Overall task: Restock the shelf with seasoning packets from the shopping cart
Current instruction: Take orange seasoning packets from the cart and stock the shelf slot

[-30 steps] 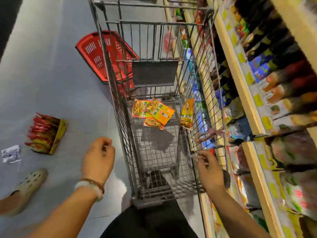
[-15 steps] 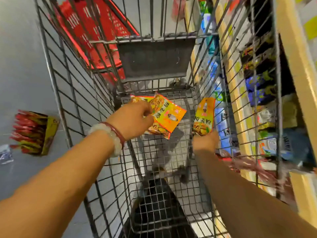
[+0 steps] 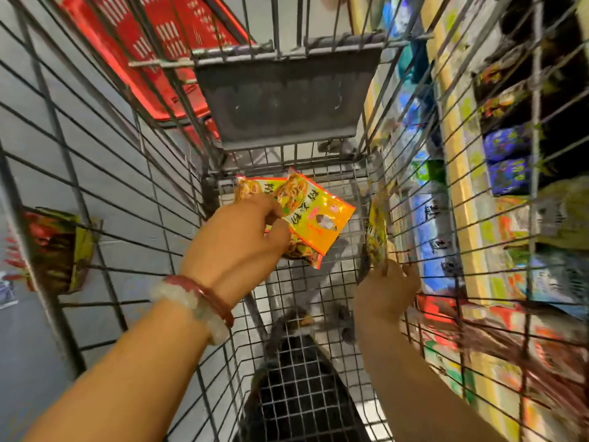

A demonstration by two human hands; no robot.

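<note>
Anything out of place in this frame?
Yes: a red-and-yellow bundle of packets lies on the grey floor left of the wire shopping cart, not shelved. A red plastic basket sits tilted beyond the cart.

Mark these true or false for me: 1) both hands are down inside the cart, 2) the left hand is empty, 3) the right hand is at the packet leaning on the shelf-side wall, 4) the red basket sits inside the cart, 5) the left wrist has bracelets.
1) True: the left hand and right hand are both inside the shopping cart.
2) False: it grips orange seasoning packets.
3) True: its fingers are at the bottom edge of the upright packet.
4) False: the red basket is on the floor outside the wire.
5) True: bracelets circle it.
</note>
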